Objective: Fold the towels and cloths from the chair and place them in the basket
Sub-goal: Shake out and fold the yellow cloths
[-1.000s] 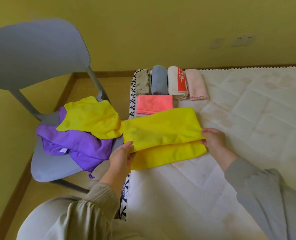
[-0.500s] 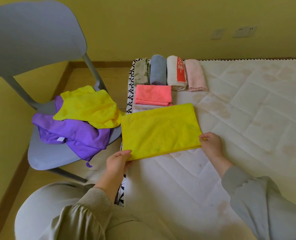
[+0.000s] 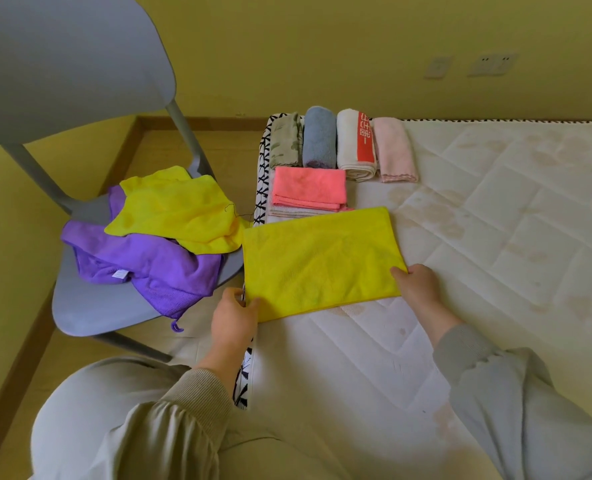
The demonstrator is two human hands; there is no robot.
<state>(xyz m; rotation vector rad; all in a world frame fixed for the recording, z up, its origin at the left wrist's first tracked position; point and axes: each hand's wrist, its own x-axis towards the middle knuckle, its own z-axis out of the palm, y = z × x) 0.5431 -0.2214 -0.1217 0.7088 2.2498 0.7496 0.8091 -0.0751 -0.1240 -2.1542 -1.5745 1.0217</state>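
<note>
The folded yellow cloth (image 3: pixel 322 261) lies flat on the mattress (image 3: pixel 478 237) in front of me, near its left edge. Its long axis runs left to right, with the right end tilted a little farther from me than the left. My left hand (image 3: pixel 234 315) pinches the near left corner, thumb on top and fingers curled in at the edge. My right hand (image 3: pixel 417 285) grips the near right corner, thumb laid on the cloth; I cannot see how far the other fingers reach underneath. Just beyond the cloth sits a folded coral cloth (image 3: pixel 308 187) on top of a paler folded one. Behind that is a row of four rolled towels side by side: a green patterned one (image 3: pixel 286 140), a blue one (image 3: pixel 320 136), a white one with a red band (image 3: pixel 355 143) and a pink one (image 3: pixel 393 148). To my left stands a grey chair (image 3: pixel 90 306), holding a crumpled purple cloth (image 3: pixel 149 258) with a loose yellow cloth (image 3: pixel 177 209) on top. The mattress is white, quilted and stained, against a yellow wall with sockets (image 3: pixel 492 64).
</note>
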